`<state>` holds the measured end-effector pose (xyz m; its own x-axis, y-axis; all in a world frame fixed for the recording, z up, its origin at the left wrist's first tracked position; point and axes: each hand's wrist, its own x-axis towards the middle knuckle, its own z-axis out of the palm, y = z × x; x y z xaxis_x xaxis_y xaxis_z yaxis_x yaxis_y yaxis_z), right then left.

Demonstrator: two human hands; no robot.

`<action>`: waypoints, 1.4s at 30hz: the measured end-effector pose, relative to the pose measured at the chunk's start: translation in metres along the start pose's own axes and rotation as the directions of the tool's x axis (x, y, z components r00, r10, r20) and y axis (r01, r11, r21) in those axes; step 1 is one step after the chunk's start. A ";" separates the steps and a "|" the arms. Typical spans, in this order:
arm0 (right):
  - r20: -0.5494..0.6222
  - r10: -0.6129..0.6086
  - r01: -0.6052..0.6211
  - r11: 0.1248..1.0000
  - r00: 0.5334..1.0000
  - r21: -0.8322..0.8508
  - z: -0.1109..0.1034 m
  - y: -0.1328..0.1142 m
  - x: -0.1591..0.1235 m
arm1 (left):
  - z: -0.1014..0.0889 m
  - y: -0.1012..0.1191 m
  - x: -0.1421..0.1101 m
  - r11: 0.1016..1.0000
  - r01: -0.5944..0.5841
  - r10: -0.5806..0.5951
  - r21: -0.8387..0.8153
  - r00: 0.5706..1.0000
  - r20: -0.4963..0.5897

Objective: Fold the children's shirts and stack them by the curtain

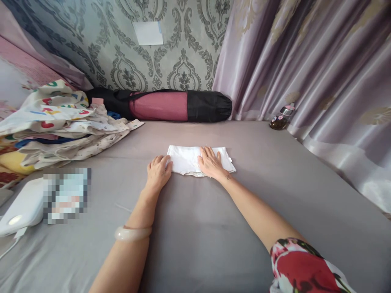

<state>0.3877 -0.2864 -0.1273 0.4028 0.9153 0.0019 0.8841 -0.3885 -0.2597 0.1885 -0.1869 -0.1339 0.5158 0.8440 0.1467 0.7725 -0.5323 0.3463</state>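
Observation:
A small folded white cloth (187, 159) lies flat on the grey bed sheet (195, 228) in the middle of the view. My right hand (210, 162) rests flat on top of it, fingers stretched out and pressing down. My left hand (158, 171) sits at the cloth's left edge, fingers curled and pinching the near left corner. A pale bangle (133, 232) circles my left forearm.
A pile of printed bedding (58, 126) is heaped at the left. A rolled pink mat in a black bag (165, 106) lies along the back wall. A small bottle (281, 119) stands by the purple curtain (320, 73) on the right. A white device (23, 207) sits at the near left.

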 end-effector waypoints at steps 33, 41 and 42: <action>-0.063 -0.100 0.097 0.994 0.993 -0.043 0.015 -0.059 0.025 | -0.003 0.003 0.003 0.996 0.089 -0.091 -0.023 0.994 -0.068; -0.083 -0.139 0.139 0.990 0.987 -0.010 0.028 -0.076 0.030 | -0.004 0.001 0.004 0.995 0.097 -0.099 -0.026 0.993 -0.070; -0.077 -0.135 0.135 0.991 0.988 -0.009 0.029 -0.075 0.030 | -0.005 0.001 0.005 0.994 0.100 -0.102 -0.031 0.992 -0.070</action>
<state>0.3263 -0.2265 -0.1354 0.2968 0.9484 0.1114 0.9325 -0.2627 -0.2479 0.1898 -0.1832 -0.1287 0.4072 0.8964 0.1751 0.8082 -0.4429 0.3881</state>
